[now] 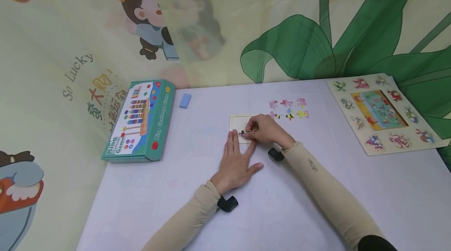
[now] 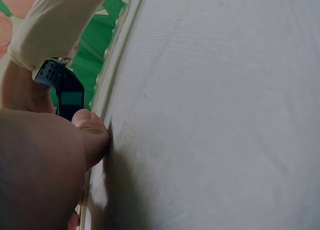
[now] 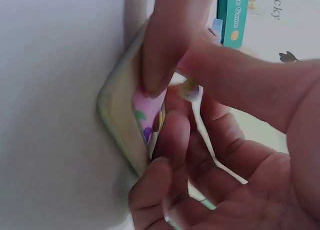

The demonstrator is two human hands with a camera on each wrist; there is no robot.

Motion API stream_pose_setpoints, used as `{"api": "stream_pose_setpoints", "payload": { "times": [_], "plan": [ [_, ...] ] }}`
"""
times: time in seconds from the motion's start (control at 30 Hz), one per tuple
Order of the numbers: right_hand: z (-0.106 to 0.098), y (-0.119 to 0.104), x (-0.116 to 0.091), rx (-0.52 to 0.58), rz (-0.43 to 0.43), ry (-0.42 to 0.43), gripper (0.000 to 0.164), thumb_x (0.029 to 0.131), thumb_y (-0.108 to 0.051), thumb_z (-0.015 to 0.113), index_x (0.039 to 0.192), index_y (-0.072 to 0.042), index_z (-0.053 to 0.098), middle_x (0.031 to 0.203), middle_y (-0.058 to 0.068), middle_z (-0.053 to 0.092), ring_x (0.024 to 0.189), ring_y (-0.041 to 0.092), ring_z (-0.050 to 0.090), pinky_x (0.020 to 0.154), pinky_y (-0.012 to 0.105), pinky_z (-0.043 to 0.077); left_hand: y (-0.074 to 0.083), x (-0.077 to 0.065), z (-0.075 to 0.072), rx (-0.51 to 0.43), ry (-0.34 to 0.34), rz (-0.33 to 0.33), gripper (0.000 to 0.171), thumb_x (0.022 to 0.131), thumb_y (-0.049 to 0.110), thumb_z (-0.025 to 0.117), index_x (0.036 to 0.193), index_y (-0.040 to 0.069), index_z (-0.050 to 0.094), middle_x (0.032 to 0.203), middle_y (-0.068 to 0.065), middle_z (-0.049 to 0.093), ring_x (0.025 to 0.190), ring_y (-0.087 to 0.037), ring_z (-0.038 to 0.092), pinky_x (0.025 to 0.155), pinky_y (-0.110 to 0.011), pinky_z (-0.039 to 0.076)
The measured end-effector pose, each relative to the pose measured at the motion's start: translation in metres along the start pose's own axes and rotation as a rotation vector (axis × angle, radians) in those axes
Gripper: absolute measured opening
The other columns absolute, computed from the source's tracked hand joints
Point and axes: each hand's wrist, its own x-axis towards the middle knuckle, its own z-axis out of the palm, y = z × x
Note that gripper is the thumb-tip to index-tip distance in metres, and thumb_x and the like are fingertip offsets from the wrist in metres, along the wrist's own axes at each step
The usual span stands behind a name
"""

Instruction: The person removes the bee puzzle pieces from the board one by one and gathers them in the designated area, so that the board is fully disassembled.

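Observation:
A small white puzzle tray (image 1: 237, 120) lies on the table in front of both hands. My left hand (image 1: 235, 165) rests with straight fingers at the tray's near edge, thumb spread out to the right. Over the tray, my right hand (image 1: 265, 130) pinches a small puzzle piece (image 1: 242, 133) between thumb and index finger. In the right wrist view a pink printed piece (image 3: 144, 109) sits against the tray's raised rim (image 3: 111, 97), partly hidden by fingers. Two rows of loose jigsaw pieces (image 1: 287, 103) lie just beyond the right hand.
At the left stands a green game box (image 1: 135, 118), with a blue block (image 1: 185, 101) beside it. A large picture board (image 1: 345, 114) with animal figures lies at the back right. A printed cloth (image 1: 211, 67) hangs behind the white table (image 1: 197, 137).

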Motion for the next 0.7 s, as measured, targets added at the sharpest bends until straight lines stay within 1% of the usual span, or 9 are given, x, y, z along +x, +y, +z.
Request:
{"api": "stream_pose_setpoints", "payload": {
  "times": [0.1, 0.23, 0.3, 0.4, 0.5, 0.63, 0.7],
  "plan": [
    [-0.004, 0.004, -0.001, 0.065, -0.043, 0.036, 0.015, 0.095, -0.018, 0.081, 0.096, -0.007, 0.072, 0.084, 0.005, 0.07, 0.074, 0.016, 0.061, 0.069, 0.029, 0.049, -0.001, 0.001, 0.0, -0.003, 0.004, 0.0, 0.078, 0.107, 0.059, 0.051, 0.171, 0.025, 0.023, 0.171, -0.037, -0.012, 0.163, -0.048, -0.013, 0.132, -0.06, 0.013],
    [-0.016, 0.016, -0.006, 0.126, -0.101, 0.081, 0.016, 0.094, -0.018, 0.083, 0.098, -0.007, 0.072, 0.085, 0.005, 0.072, 0.076, 0.016, 0.065, 0.07, 0.028, 0.05, 0.0, 0.001, 0.001, 0.006, 0.005, -0.009, 0.077, 0.106, 0.059, 0.052, 0.17, 0.025, 0.027, 0.172, -0.038, -0.01, 0.163, -0.049, -0.012, 0.132, -0.059, 0.013],
    [-0.025, 0.024, -0.011, 0.158, -0.107, 0.101, 0.02, 0.092, -0.019, 0.085, 0.101, -0.006, 0.073, 0.084, 0.007, 0.074, 0.074, 0.019, 0.069, 0.068, 0.028, 0.052, 0.001, 0.001, 0.002, 0.013, 0.004, -0.015, 0.077, 0.106, 0.06, 0.052, 0.171, 0.025, 0.026, 0.172, -0.037, -0.01, 0.163, -0.048, -0.011, 0.132, -0.058, 0.013],
    [-0.04, 0.038, -0.02, 0.219, -0.064, 0.14, 0.029, 0.09, -0.019, 0.088, 0.107, -0.002, 0.071, 0.085, 0.011, 0.076, 0.071, 0.023, 0.071, 0.064, 0.028, 0.055, 0.002, 0.002, 0.003, 0.012, -0.001, -0.021, 0.077, 0.107, 0.06, 0.05, 0.171, 0.026, 0.024, 0.172, -0.037, -0.01, 0.163, -0.048, -0.011, 0.133, -0.058, 0.013],
    [-0.053, 0.052, -0.029, 0.24, -0.006, 0.206, 0.035, 0.089, -0.019, 0.089, 0.111, 0.0, 0.07, 0.089, 0.014, 0.078, 0.071, 0.02, 0.072, 0.063, 0.027, 0.056, 0.002, 0.003, 0.003, 0.022, -0.015, -0.026, 0.077, 0.107, 0.061, 0.048, 0.171, 0.026, 0.023, 0.172, -0.037, -0.01, 0.163, -0.048, -0.01, 0.133, -0.057, 0.013],
    [-0.064, 0.067, -0.04, 0.179, 0.03, 0.283, 0.032, 0.09, -0.02, 0.088, 0.112, -0.001, 0.074, 0.098, 0.016, 0.078, 0.08, 0.013, 0.072, 0.07, 0.018, 0.054, 0.001, 0.003, 0.0, 0.052, -0.041, -0.038, 0.076, 0.107, 0.062, 0.046, 0.171, 0.028, 0.022, 0.173, -0.035, -0.01, 0.164, -0.048, -0.01, 0.133, -0.056, 0.013],
    [-0.067, 0.075, -0.045, 0.154, 0.038, 0.295, 0.032, 0.09, -0.018, 0.087, 0.114, -0.001, 0.075, 0.103, 0.018, 0.077, 0.084, 0.014, 0.073, 0.072, 0.015, 0.054, 0.0, 0.004, -0.001, 0.06, -0.049, -0.038, 0.076, 0.107, 0.062, 0.045, 0.171, 0.028, 0.021, 0.173, -0.034, -0.01, 0.164, -0.047, -0.01, 0.133, -0.056, 0.013]
  ]
}}
